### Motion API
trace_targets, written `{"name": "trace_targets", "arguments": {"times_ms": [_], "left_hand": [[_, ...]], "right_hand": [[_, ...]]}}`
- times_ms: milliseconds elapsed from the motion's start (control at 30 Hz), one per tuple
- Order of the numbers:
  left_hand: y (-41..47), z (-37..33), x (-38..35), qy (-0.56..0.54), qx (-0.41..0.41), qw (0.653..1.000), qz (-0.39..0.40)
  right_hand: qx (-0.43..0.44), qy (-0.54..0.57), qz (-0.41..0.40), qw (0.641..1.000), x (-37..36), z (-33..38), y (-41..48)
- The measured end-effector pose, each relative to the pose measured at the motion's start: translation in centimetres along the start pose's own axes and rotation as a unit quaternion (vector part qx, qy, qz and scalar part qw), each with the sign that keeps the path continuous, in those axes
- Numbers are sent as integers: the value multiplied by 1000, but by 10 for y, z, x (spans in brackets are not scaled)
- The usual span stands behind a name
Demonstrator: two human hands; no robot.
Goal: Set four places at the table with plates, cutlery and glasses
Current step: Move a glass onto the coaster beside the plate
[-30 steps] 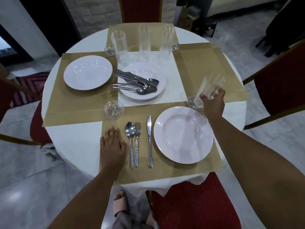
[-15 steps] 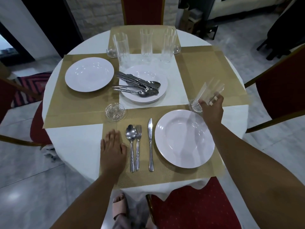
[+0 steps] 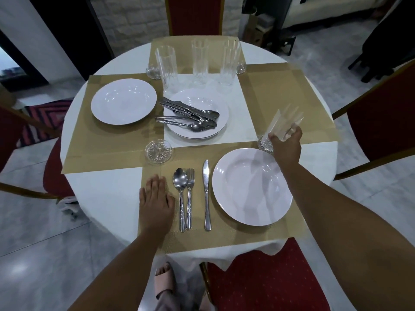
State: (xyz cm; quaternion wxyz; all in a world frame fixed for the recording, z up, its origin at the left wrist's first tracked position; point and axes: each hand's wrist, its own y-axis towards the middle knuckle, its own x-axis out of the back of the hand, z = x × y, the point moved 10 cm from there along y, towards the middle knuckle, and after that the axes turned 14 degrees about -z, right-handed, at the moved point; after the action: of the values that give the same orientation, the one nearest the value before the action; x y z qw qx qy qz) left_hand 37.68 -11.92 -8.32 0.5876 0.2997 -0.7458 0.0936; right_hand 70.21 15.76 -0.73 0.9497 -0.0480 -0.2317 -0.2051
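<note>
1. Head view, right side — the right hand (image 3: 286, 145) grips a clear glass (image 3: 285, 122), held tilted just beside a coaster (image 3: 264, 143) at the far edge of the near plate (image 3: 252, 187).
2. The left hand (image 3: 156, 202) lies flat with straight fingers on the near placemat (image 3: 224, 240), just beside the spoon (image 3: 180, 182) and fork (image 3: 190, 182). The knife (image 3: 206, 176) lies between fork and plate.
3. Farther off — a left plate (image 3: 123, 101), centre plates (image 3: 197, 98) bearing loose cutlery (image 3: 190, 116), and three upright glasses (image 3: 199, 61).
</note>
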Motion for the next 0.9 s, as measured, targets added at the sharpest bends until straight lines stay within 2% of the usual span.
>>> {"name": "trace_targets", "arguments": {"times_ms": [133, 233, 333, 433, 533, 700, 833, 900], "left_hand": [[-2, -1, -4, 14, -1, 999, 33], [3, 0, -2, 20, 3, 998, 66], [8, 1, 5, 50, -4, 993, 104], [7, 6, 22, 54, 13, 991, 119], [5, 11, 36, 74, 5, 989, 129], [10, 46, 61, 74, 39, 987, 134], [23, 84, 77, 78, 58, 987, 127], [32, 106, 83, 80, 58, 987, 124]], "right_hand": [[-1, -50, -45, 998, 12, 3, -25], [61, -110, -43, 991, 15, 10, -63], [156, -180, 9, 971, 0, 16, -103], [253, -287, 104, 918, -29, 21, -147], [291, -351, 184, 871, -53, 20, -184], [287, -332, 276, 855, -91, 28, -244], [325, -324, 284, 842, -125, 44, -284], [307, -323, 295, 845, -145, 51, -301]]}}
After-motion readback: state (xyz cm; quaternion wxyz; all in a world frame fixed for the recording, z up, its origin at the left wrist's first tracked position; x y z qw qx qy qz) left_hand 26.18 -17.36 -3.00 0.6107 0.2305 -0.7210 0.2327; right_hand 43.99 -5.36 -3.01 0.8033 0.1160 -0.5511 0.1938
